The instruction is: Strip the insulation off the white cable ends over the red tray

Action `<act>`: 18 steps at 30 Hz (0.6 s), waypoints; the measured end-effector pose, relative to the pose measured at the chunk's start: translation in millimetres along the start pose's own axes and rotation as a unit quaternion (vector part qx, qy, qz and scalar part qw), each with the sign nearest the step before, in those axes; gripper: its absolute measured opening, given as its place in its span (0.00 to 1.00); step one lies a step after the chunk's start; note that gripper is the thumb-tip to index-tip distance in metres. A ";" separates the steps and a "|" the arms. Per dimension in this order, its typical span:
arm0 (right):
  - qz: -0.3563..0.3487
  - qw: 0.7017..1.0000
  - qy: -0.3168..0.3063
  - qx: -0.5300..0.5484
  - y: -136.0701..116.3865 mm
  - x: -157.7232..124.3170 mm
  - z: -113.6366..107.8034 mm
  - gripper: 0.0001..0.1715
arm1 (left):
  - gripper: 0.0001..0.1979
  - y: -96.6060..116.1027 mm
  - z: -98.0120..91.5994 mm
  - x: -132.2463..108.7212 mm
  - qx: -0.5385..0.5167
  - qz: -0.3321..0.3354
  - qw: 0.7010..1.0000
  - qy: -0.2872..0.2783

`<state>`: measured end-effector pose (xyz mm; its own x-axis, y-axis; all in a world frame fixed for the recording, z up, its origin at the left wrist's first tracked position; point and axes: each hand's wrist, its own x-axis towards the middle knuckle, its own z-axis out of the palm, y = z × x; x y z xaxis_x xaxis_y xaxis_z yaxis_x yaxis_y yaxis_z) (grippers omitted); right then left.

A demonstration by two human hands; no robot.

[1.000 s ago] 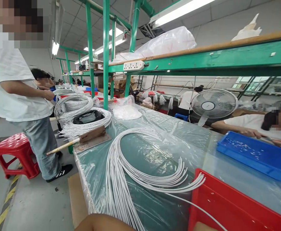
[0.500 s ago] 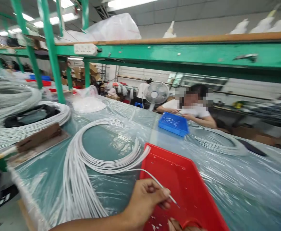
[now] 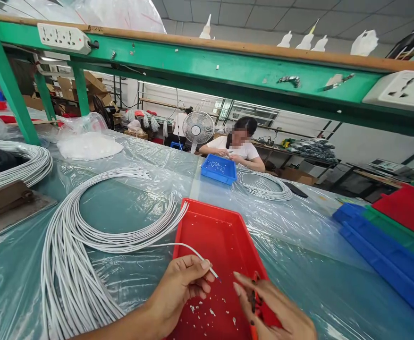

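Note:
My left hand point(image 3: 186, 281) pinches one white cable point(image 3: 191, 252) close to its end. The cable's stripped tip, with thin dark strands, points right over the red tray point(image 3: 212, 226). To the right, my right hand point(image 3: 277, 307) holds a small red-handled tool point(image 3: 257, 298) that looks like pliers; the fingers and the tray's matching colour hide much of it. My right thumb and forefinger reach toward the cable tip but stay apart from it. Left of the tray lies a looped bundle of white cables point(image 3: 65, 236), some ends resting on the tray's rim. White scraps lie in the tray.
Across the table a person point(image 3: 240, 146) works behind a blue tray point(image 3: 218, 170), beside a cable coil point(image 3: 265, 185). Stacked bins point(image 3: 380, 241) stand at right. A green shelf beam point(image 3: 192, 61) crosses overhead. A brown metal piece point(image 3: 8, 203) lies at left.
The view has swung right, bringing the stacked bins into sight. My right hand has risen from the bottom edge, with the red-handled tool now visible. My left hand still pinches the cable.

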<state>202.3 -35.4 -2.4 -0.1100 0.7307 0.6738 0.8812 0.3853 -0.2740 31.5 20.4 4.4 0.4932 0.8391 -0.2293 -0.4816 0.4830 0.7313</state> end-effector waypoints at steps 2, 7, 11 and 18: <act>-0.049 0.998 -0.006 0.040 -4.3 5.1 -2.3 0.13 | 0.11 -1.9 -0.5 -0.1 0.002 -0.010 1.000 -0.002; -0.169 0.983 -0.055 0.045 -11.2 17.2 -11.7 0.20 | 0.11 -10.0 -0.6 -2.8 -0.001 -0.041 0.999 -0.020; -0.187 0.980 -0.048 0.039 -10.3 18.6 -15.6 0.16 | 0.14 -12.9 0.9 -6.8 0.064 -0.045 0.996 -0.046; -0.018 0.994 -0.020 0.106 -21.9 19.2 -19.8 0.04 | 0.06 -5.3 -7.1 -21.0 0.456 0.316 0.832 0.021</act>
<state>190.0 -41.0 30.1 -0.1618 0.7339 0.6597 0.7606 0.5187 -0.3905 18.5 1.9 0.8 0.3158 0.8701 0.3784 0.1232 -0.4330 0.8929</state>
